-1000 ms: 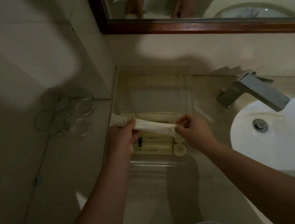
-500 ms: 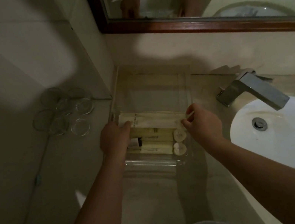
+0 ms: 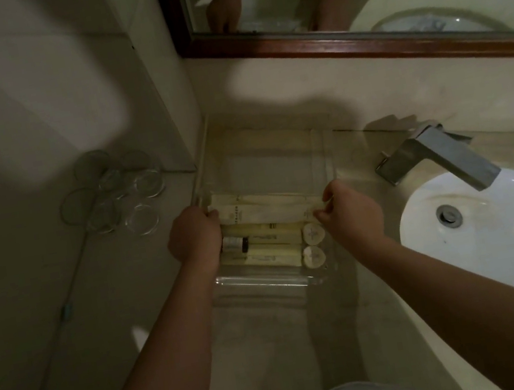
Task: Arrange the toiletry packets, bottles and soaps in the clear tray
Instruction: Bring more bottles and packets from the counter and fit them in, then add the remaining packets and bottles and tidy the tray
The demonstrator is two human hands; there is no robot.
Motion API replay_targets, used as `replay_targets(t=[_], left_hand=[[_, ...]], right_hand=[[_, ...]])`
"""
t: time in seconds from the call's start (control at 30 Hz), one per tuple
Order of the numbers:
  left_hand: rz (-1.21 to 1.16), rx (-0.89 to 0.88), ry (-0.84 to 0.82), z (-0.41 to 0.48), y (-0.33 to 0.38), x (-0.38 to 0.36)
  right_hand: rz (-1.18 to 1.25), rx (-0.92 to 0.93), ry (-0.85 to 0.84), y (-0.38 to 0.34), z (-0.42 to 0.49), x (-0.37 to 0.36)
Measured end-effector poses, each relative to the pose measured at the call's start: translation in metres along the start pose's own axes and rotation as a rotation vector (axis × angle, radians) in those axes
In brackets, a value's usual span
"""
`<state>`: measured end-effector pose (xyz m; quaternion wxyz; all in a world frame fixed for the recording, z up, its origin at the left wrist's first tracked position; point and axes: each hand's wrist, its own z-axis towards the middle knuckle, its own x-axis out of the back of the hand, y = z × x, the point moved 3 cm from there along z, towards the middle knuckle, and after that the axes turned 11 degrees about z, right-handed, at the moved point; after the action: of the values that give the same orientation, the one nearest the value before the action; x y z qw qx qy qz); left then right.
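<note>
A clear tray (image 3: 320, 153) sits on the counter in the corner by the wall. A long cream toiletry packet (image 3: 264, 208) lies flat across the tray. My left hand (image 3: 194, 236) pinches its left end and my right hand (image 3: 350, 210) pinches its right end. In front of the packet lie cream bottles (image 3: 270, 240) side by side, one with a dark cap (image 3: 245, 243). Two round wrapped soaps (image 3: 313, 234) rest at their right ends.
Several clear glass coasters (image 3: 120, 197) lie on the ledge to the left. A metal faucet (image 3: 446, 156) and a white basin (image 3: 491, 223) are on the right. A wood-framed mirror (image 3: 325, 43) hangs above the back wall.
Both hands carried the long packet, held tilted above the bottles, farther back and lowered it flat into the tray behind them.
</note>
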<state>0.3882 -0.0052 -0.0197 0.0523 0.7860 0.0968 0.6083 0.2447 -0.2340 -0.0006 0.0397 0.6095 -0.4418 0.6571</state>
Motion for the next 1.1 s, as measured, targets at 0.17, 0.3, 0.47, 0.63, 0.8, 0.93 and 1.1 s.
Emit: replay_targets(t=[0.17, 0.3, 0.47, 0.63, 0.8, 0.93, 1.1], left_hand=[[-0.017, 0.001, 0.015, 0.002, -0.001, 0.001], [-0.077, -0.023, 0.069, -0.005, -0.001, 0.000], [-0.125, -0.042, 0.116, -0.012, 0.004, 0.001], [-0.114, 0.017, 0.113, -0.017, 0.009, 0.012], [-0.221, -0.179, 0.322, -0.095, 0.077, 0.014], [-0.345, -0.409, 0.190, -0.224, 0.172, -0.031], [-0.346, -0.809, -0.170, -0.379, 0.276, -0.104]], right_hand=[[0.022, -0.046, -0.040, 0.005, 0.000, 0.003], [0.119, -0.095, -0.055, 0.008, 0.001, 0.004], [0.224, -0.124, -0.052, 0.023, -0.013, 0.018], [0.250, -0.133, -0.029, 0.063, -0.049, 0.048], [0.279, -0.194, 0.014, 0.147, -0.097, 0.102], [0.302, -0.278, 0.088, 0.234, -0.146, 0.157], [0.367, -0.411, 0.278, 0.343, -0.215, 0.230]])
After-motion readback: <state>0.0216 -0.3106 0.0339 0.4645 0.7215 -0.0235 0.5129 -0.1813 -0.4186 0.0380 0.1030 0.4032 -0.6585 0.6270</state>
